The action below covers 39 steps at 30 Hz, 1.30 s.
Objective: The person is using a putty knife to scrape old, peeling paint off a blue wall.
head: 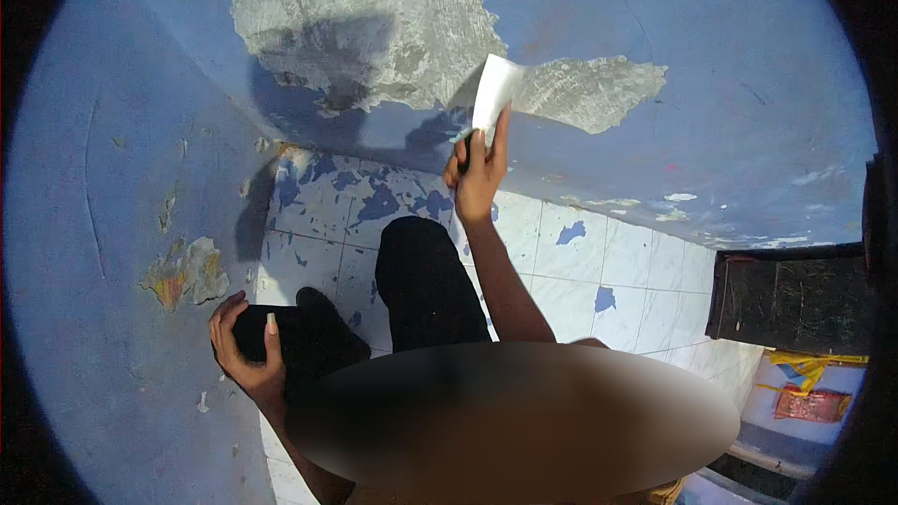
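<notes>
My right hand [480, 175] grips a wide-bladed scraper [494, 91], its pale blade shining in the light. One finger lies extended along the blade, and a bit of dark handle shows in the palm. The blade's far edge meets the blue painted wall [575, 161], where a bare grey plaster patch [421, 21] joins a narrower bare strip [589, 91]. At lower left, my left hand [245, 347] curves around my black-clad knee with its thumb and fingers apart. It is close to the left wall [105, 280], and I see no tool in it.
White floor tiles [561, 294] bear several blue paint flakes [379, 203] along the wall's foot. A dark panel-like object [786, 298] stands at right, near a red packet [814, 405] and yellow strips [807, 368]. The left wall has a chipped patch [207, 270].
</notes>
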Tool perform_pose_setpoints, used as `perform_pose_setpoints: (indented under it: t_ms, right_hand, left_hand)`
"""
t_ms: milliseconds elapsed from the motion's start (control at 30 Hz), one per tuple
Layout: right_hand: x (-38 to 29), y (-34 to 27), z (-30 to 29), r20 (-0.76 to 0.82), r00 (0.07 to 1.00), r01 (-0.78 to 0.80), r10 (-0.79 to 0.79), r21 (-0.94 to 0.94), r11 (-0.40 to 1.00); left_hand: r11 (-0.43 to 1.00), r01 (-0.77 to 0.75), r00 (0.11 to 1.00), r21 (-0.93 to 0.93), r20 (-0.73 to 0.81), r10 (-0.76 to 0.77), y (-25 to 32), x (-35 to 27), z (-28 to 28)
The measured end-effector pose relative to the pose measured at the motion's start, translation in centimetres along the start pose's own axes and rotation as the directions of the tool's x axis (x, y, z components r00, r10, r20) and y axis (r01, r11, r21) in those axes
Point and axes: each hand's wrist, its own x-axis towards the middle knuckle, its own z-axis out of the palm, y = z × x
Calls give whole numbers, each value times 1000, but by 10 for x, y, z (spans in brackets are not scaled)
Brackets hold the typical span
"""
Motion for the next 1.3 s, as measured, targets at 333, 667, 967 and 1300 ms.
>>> perform_pose_setpoints:
  t_ms: [333, 667, 967, 1300]
  right_hand:
    - [-2, 3, 24, 24, 997, -83, 79, 318, 944]
    - [-1, 3, 50, 213, 977, -158, -13, 762, 628]
    - [-1, -1, 27, -62, 998, -9, 17, 128, 992]
    - [2, -16, 51, 78, 996, -84, 49, 552, 830]
  left_hand:
    - [1000, 10, 1000, -20, 1, -10, -1, 1, 2]
    - [1000, 6, 1000, 10, -3, -6, 2, 4, 2]
    - [998, 0, 1000, -67, 0, 0, -8, 4, 1]
    - [998, -4, 1000, -56, 23, 6, 1, 12, 10]
